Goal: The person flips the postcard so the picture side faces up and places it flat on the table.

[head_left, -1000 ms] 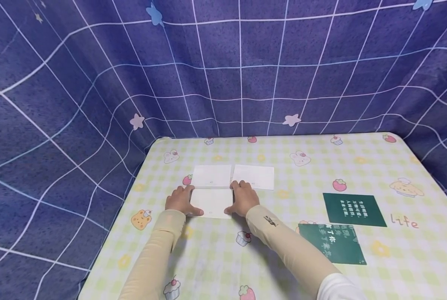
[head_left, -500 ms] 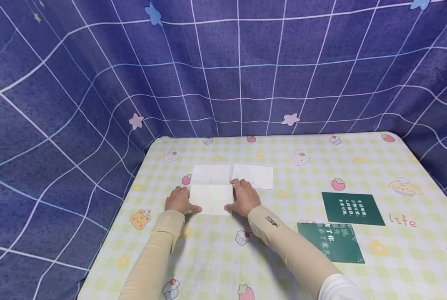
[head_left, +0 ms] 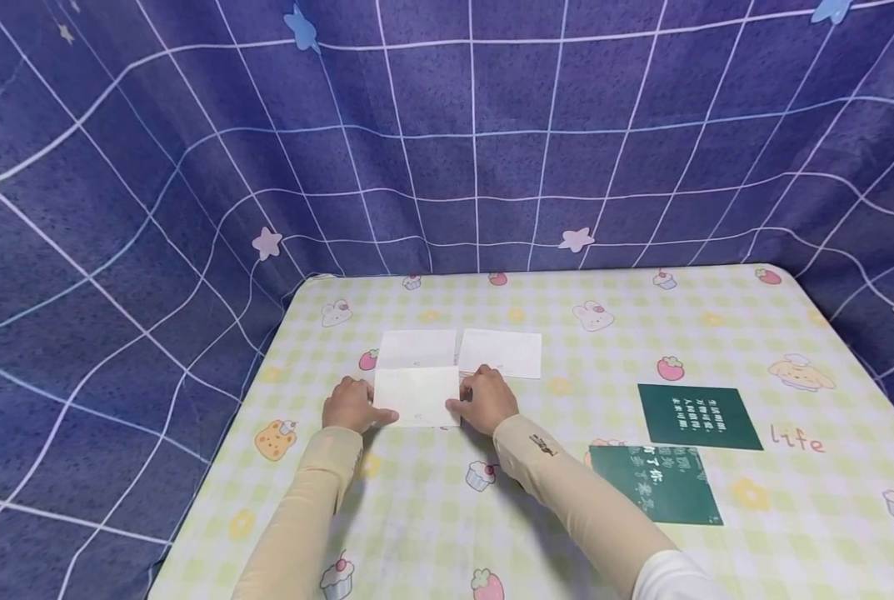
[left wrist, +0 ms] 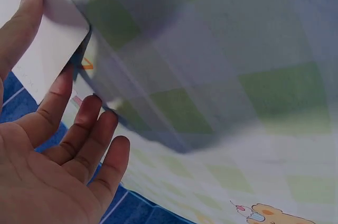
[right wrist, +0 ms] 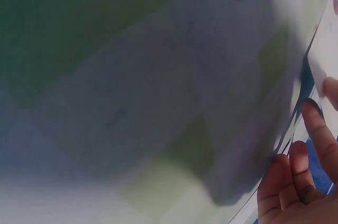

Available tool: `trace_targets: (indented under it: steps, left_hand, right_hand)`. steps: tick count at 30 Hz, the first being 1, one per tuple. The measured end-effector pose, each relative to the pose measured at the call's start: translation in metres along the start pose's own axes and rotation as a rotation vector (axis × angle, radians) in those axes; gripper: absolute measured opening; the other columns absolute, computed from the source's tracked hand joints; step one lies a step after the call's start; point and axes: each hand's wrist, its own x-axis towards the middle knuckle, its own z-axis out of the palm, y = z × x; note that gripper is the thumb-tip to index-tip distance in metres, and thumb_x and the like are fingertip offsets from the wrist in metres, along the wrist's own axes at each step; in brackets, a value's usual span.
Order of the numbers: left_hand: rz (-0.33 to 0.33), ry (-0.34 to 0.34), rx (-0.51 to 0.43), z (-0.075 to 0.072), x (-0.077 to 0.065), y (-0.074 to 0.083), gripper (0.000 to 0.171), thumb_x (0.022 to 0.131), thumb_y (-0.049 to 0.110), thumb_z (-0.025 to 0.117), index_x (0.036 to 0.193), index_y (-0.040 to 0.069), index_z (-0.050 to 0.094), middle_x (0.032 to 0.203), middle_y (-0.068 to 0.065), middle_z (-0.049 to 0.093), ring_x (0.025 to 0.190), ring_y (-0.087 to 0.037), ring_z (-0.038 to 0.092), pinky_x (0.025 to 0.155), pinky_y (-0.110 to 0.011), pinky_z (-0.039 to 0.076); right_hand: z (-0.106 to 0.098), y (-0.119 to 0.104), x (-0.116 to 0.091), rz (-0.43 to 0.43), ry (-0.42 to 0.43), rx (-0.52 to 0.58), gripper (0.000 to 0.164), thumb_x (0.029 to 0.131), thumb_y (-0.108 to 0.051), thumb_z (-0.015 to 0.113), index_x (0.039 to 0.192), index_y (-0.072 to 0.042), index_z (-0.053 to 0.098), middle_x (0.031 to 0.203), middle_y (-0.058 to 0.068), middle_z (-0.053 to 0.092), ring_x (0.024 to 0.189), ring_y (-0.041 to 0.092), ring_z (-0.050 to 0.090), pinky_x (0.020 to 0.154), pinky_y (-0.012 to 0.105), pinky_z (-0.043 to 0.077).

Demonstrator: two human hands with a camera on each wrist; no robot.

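A white card (head_left: pixel 417 393) with tiny print near its lower edge is held by its left and right sides. My left hand (head_left: pixel 347 405) pinches one side, the thumb on top and the index finger underneath, as the left wrist view (left wrist: pixel 66 155) shows. On the opposite side my right hand (head_left: pixel 487 402) grips it the same way. The card looks slightly raised, and a dark underside peeks out at its edge in both wrist views. Just beyond lies another white card (head_left: pixel 418 347), its near edge covered by the held one. A third white card (head_left: pixel 501 352) lies to its right.
Two dark green cards with white writing, an upper one (head_left: pixel 705 417) and a lower one (head_left: pixel 667 487), lie to the right; the right forearm passes close to the lower one. A checked tablecloth (head_left: pixel 417 525) covers the table. A blue curtain (head_left: pixel 521 158) hangs behind.
Both hands have shifted the held card slightly away from the person, and the gap to the far left card has closed into an overlap. The other cards stay put; the view has shifted slightly.
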Motion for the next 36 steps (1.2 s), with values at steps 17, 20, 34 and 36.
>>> trace_targets:
  steps: [17,20,34,36]
  left_hand:
    - [0.054,0.030,0.021,-0.007,-0.001,0.014,0.036,0.083,0.033,0.083,0.081,0.007,0.058,0.101,-0.015,0.057,0.093,-0.034,0.056,0.087,-0.053,0.047]
    - [0.058,0.027,0.023,-0.012,-0.002,0.019,0.036,0.083,0.033,0.084,0.081,0.007,0.059,0.105,-0.016,0.060,0.097,-0.035,0.058,0.088,-0.054,0.047]
    - [0.101,0.001,-0.005,-0.020,-0.004,0.048,0.037,0.086,0.034,0.081,0.096,0.002,0.066,0.138,-0.027,0.056,0.137,-0.045,0.044,0.104,-0.061,0.040]
    - [0.111,-0.001,-0.008,-0.019,-0.004,0.051,0.037,0.086,0.034,0.081,0.095,0.002,0.066,0.132,-0.025,0.059,0.133,-0.044,0.048,0.103,-0.060,0.041]
  right_hand:
    - [-0.012,0.009,0.001,0.026,0.039,0.032,0.031,0.093,-0.027,0.072,0.068,-0.013,0.061,0.091,0.004,0.059,0.087,0.022,0.055,0.087,0.043,0.050]
    - [-0.019,0.008,-0.001,0.025,0.041,0.038,0.030,0.093,-0.028,0.072,0.070,-0.013,0.061,0.087,0.003,0.056,0.084,0.021,0.053,0.077,0.038,0.048]
    - [-0.049,0.012,-0.008,0.104,0.040,0.056,0.028,0.094,-0.030,0.070,0.073,-0.012,0.063,0.097,0.007,0.059,0.092,0.024,0.056,0.085,0.042,0.049]
    - [-0.051,0.014,-0.010,0.111,0.039,0.069,0.029,0.094,-0.029,0.070,0.073,-0.012,0.063,0.098,0.007,0.059,0.092,0.024,0.056,0.086,0.043,0.049]
